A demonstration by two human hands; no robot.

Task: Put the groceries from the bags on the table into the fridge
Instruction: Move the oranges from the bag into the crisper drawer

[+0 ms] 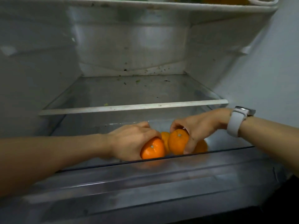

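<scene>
While both hands reach into the clear plastic crisper drawer (178, 173) at the bottom of the fridge, each grips fruit: the left hand (129, 141) has its fingers curled over a round bright orange mandarin (152, 149), and the right hand (199, 126) pinches a second round orange mandarin (178, 141) between thumb and fingers. Between the two grips, touching both held fruits, sits a third orange mandarin (165, 136); a fourth orange fruit (202, 145) lies just beyond the right fingers, partly hidden.

The likely trouble is rolling: released too high, either mandarin could knock its neighbours and scatter across the smooth drawer floor. The glass shelf (132, 108) hangs just above both wrists, so a quick lift might knock the knuckles or the white wristwatch (236, 122) against its edge.

No brand, label or readable writing shows anywhere.
</scene>
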